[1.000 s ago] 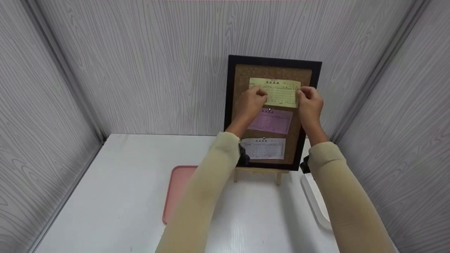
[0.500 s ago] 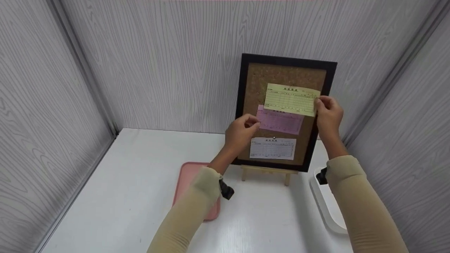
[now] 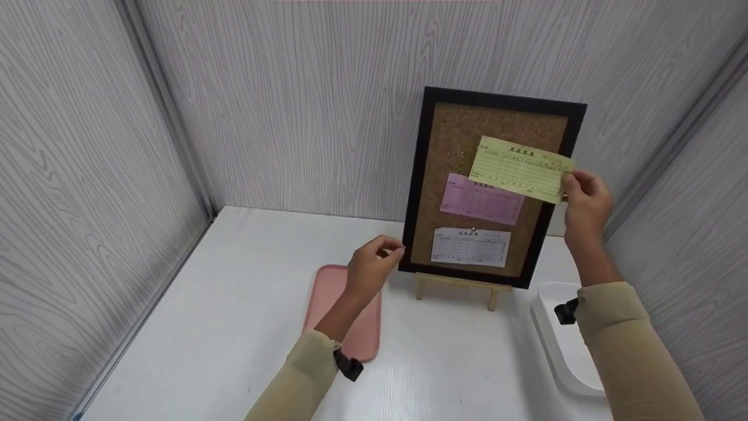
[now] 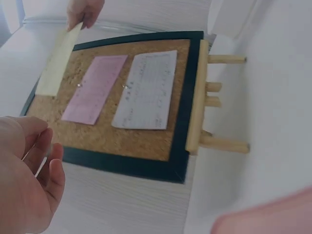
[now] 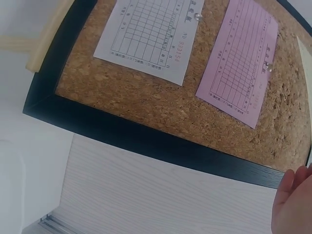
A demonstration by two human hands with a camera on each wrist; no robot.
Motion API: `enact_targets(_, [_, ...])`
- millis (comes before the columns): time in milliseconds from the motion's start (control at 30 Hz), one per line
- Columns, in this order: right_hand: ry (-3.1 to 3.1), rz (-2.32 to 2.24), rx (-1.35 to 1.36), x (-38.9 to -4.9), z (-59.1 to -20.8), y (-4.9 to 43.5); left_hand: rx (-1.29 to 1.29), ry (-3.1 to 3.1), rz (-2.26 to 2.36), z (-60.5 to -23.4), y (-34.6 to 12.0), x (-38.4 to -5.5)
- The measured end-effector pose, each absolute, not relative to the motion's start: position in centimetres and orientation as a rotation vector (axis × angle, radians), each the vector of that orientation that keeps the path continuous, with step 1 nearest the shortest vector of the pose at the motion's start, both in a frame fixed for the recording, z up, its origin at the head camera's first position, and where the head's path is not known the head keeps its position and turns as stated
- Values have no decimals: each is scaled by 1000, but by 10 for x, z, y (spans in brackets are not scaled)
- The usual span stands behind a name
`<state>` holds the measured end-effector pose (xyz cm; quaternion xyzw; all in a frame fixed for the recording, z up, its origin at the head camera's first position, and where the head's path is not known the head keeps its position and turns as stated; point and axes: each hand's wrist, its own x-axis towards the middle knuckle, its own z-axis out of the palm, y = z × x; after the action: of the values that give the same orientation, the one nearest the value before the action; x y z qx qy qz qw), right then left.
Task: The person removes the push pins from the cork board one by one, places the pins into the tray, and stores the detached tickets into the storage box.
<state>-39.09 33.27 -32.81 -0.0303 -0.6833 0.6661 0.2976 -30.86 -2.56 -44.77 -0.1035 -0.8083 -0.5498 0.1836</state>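
Up at board's point(image 3: 497, 121) R side, head view: yellow slip point(image 3: 522, 169), R end pinched by your R hand point(image 3: 587, 204); long axis runs L–R, dipping R. R hand's nearer; L hand point(image 3: 372, 263) is well apart, near board's lower L corner, thumb & fingertips close, can't tell if they hold anything. Slip overlaps pink slip point(image 3: 482, 202), hiding some of its top.

L wrist: yellow looks lifted off board; pin point(image 4: 79, 85) shows on pink.

R wrist: R hand cut off, yellow just a sliver, pinch n/v.
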Motion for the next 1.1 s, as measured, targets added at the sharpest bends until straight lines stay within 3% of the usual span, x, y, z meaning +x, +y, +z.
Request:
enact_targets(267, [-1788, 1836, -102, -359, -347, 351, -137, -2315, -1576, -476, -51, -290])
enact_targets(1100, [-1686, 1957, -664, -265, -459, 437, 105, -2496, -1481, -557, -93, -270])
